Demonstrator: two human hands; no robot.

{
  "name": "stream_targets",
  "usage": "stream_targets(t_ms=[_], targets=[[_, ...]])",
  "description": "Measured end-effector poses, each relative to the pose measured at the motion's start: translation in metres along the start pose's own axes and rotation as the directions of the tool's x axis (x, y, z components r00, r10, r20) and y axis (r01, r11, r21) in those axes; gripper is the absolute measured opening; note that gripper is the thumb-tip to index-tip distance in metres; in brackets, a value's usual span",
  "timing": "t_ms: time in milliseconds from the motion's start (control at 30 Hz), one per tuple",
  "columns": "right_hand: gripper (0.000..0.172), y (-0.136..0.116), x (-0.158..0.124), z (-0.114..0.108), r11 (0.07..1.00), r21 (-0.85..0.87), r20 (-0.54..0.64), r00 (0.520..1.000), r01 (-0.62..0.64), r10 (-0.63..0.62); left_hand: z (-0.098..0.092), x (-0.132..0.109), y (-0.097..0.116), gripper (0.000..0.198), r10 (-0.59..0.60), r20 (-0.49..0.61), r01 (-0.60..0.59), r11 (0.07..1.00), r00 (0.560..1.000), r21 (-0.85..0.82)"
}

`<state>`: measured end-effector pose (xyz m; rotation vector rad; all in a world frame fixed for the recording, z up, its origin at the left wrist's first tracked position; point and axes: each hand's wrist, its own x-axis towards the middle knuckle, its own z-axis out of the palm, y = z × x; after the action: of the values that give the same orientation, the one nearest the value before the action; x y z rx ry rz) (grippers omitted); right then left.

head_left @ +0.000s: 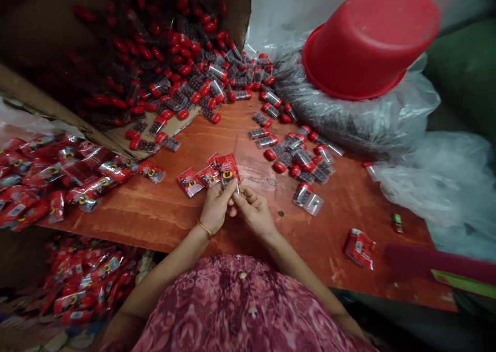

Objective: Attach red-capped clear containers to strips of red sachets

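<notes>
Between my hands is a small red printed packet (228, 167), its lower end hidden by the fingers. My left hand (215, 207) is closed, its thumb and fingers pinching the packet's lower edge. My right hand (254, 210) is closed too, with its fingertips gathered at the packet's lower right corner; what exactly lies under them is hidden. Just left of the held packet, more red printed packets (190, 181) rest on the reddish wooden table (178, 223). Right of my hands lies a group of clear plastic containers with red caps (300, 155), filled with dark contents.
A cardboard box (54, 101) on its side spills red-capped containers (186, 91). Filled red packets (58, 176) are heaped left, more (89, 279) below the table. An upturned red tub (372, 42) sits on a plastic bag (349, 119). A red packet (360, 248) lies right.
</notes>
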<state>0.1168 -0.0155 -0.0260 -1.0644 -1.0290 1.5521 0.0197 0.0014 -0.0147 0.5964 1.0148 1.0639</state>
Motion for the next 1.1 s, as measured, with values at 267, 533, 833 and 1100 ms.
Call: stream_targets(t_ms=[267,533,833,1100], targets=[[0.037,0.007,0.016,0.001,0.884,-0.453,-0.027,0.989,0.116,-0.143,-0.015,-0.013,0.004,0.042,-0.076,-0.098,0.056,0.978,0.992,-0.199],[0.034,-0.019,0.050,-0.094,-0.018,-0.991,-0.108,0.878,-0.132,-0.466,-0.108,-0.035,0.044,0.036,-0.117,-0.566,-0.164,0.892,0.816,-0.421],[0.045,0.003,0.029,-0.062,-0.225,-0.958,-0.083,0.925,-0.176,-0.370,-0.073,-0.030,0.035,0.033,0.081,-0.435,-0.020,0.989,0.897,0.145],[0.036,0.008,0.026,-0.065,-0.158,-0.985,0.000,0.908,-0.073,-0.420,-0.033,0.064,0.023,0.040,0.359,0.128,-0.080,-0.144,0.925,0.986]])
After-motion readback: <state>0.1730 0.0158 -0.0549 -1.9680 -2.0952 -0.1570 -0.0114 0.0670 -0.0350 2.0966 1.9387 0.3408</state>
